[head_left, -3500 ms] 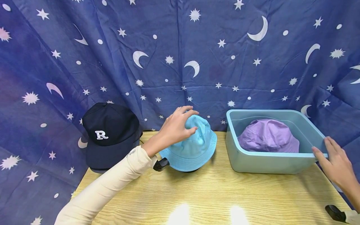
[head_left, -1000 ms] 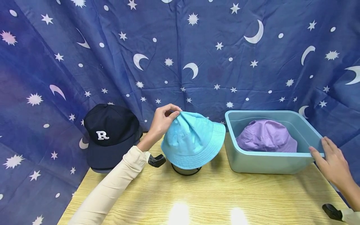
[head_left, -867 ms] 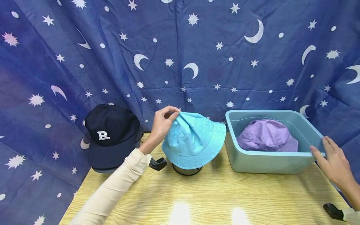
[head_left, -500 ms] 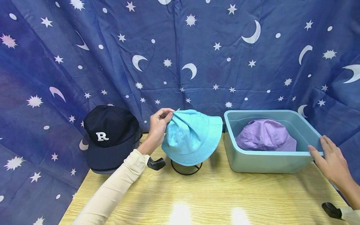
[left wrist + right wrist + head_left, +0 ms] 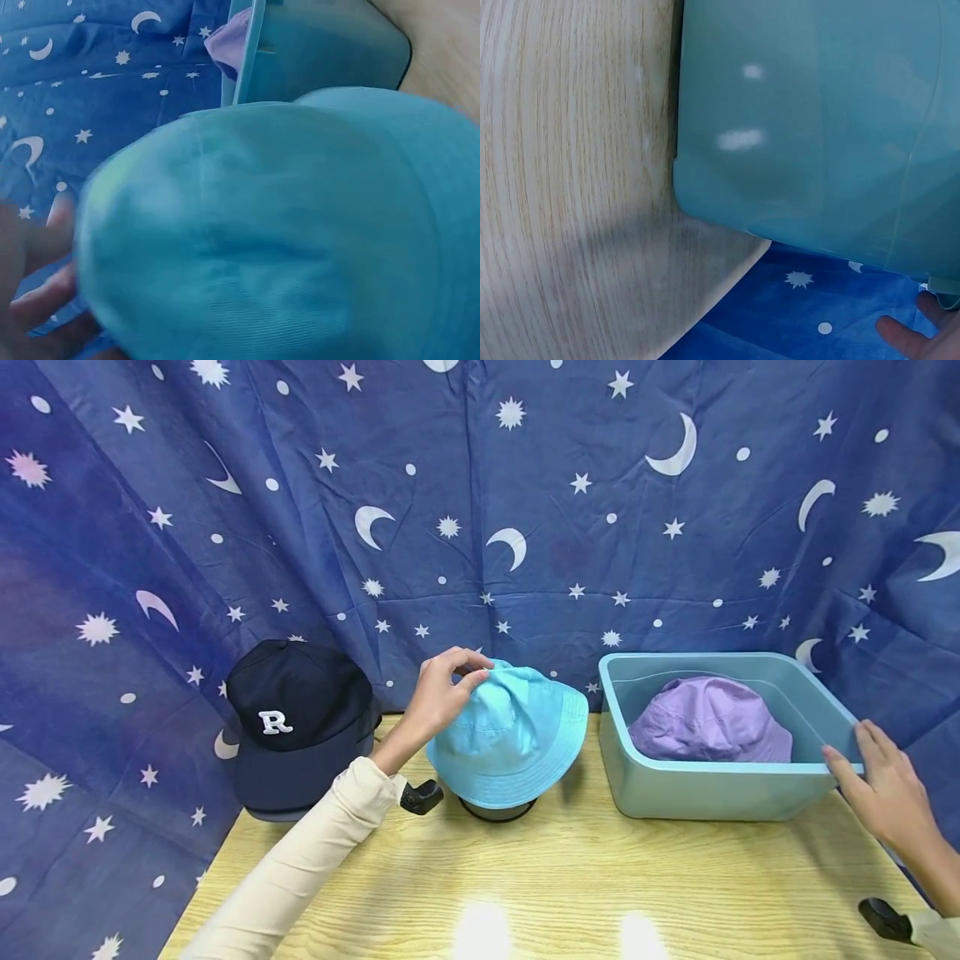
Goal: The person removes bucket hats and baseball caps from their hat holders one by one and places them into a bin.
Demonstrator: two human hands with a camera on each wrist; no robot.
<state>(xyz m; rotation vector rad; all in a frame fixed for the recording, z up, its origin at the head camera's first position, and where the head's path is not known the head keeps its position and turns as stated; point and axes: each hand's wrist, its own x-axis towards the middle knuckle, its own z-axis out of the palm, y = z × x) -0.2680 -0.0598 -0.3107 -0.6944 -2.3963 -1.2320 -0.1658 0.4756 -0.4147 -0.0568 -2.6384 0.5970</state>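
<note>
A light blue bucket hat [image 5: 510, 739] sits tilted over a stand, whose black ring base [image 5: 498, 812] shows on the table. At the left side of its crown is my left hand [image 5: 442, 689], fingers loosely bent and thumb spread from them in the left wrist view, fingertips at the cloth. Whether they touch it is hard to tell there, as that view is blurred. My right hand [image 5: 888, 789] rests on the near right corner of a blue-green plastic bin [image 5: 735, 793], thumb on the rim and fingers over the outer side. A purple bucket hat [image 5: 711, 718] lies inside the bin.
At the left a navy cap [image 5: 300, 693] with a white R stands on the table [image 5: 600, 877]. A dark blue curtain [image 5: 570, 552] with stars and moons hangs right behind the table. In the right wrist view, the bin's end reaches close to the table edge [image 5: 727, 289].
The left hand first came to the blue hat's crown, pinched it and raised it, tilting its brim. Since half a second ago the hat has come down over its stand. The right hand stays put.
</note>
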